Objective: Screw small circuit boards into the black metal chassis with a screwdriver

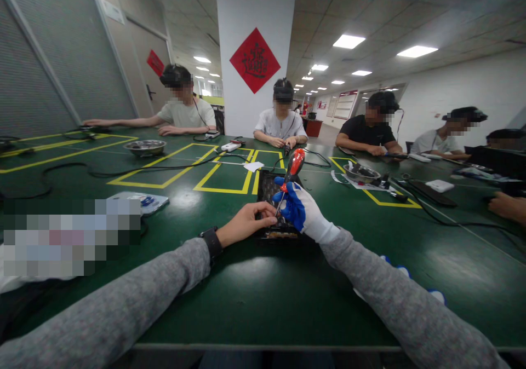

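My right hand (302, 207), in a white glove with blue-coated fingers, is closed around a screwdriver (295, 163) with a red and black handle. The screwdriver leans, handle up, its thin shaft slanting down to the left. My left hand (249, 222) is bare, with a dark watch at the wrist. Its thumb and fingers are pinched together at the shaft's lower end; what sits between them is too small to make out. Both hands are over a black open case (267, 185) with a dark, textured inside, whose contents are partly hidden by my hands.
A metal bowl (145, 148) stands at the back left, another bowl (361, 173) with parts at the right. A clear packet (142, 202) lies left. White paper (253, 166) is beyond the case. Black cables (181, 165) cross the green table (246, 303). Several people sit around it.
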{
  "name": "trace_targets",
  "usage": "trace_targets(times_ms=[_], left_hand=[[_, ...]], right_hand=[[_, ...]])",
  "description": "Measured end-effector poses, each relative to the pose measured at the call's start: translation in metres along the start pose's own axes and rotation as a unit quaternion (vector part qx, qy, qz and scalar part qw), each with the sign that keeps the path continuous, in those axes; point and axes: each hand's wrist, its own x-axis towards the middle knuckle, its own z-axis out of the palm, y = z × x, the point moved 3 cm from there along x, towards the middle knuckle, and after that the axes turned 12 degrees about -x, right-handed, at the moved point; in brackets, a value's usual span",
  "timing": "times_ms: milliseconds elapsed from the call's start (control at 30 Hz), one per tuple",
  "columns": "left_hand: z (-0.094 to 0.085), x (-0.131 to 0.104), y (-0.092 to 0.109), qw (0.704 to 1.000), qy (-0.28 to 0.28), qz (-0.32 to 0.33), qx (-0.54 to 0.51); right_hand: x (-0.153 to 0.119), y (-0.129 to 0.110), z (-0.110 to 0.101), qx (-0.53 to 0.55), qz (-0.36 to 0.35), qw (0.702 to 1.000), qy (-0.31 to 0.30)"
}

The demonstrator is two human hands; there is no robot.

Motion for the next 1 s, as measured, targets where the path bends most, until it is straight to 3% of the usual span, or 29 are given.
trace_targets(times_ms=[100, 300, 533, 800, 1000], left_hand=[[-0.0008, -0.0001, -0.0011, 1.0, 0.009, 0.002, 0.003], [-0.0012, -0.0002, -0.0032, 0.998, -0.038, -0.019, -0.045], [-0.0015, 0.0005, -0.0015, 1.0, 0.009, -0.011, -0.006], [-0.002, -0.0003, -0.0021, 0.999, -0.039, -0.024, -0.028], [0.0016, -0.0011, 0.0, 1.0, -0.001, -0.009, -0.009]], right_hand=[[-0.0009, -0.0009, 0.0016, -0.004, 0.0, 1.0, -0.008], [0.0008, -0.0002, 0.0004, -0.019, 0.006, 1.0, -0.018], [0.0014, 0.0011, -0.0001, -0.013, -0.013, 1.0, -0.007], [0.0046, 0.003, -0.0036, 0.009, 0.016, 0.999, -0.032], [0.003, 0.0016, -0.0013, 0.011, -0.006, 1.0, -0.015]])
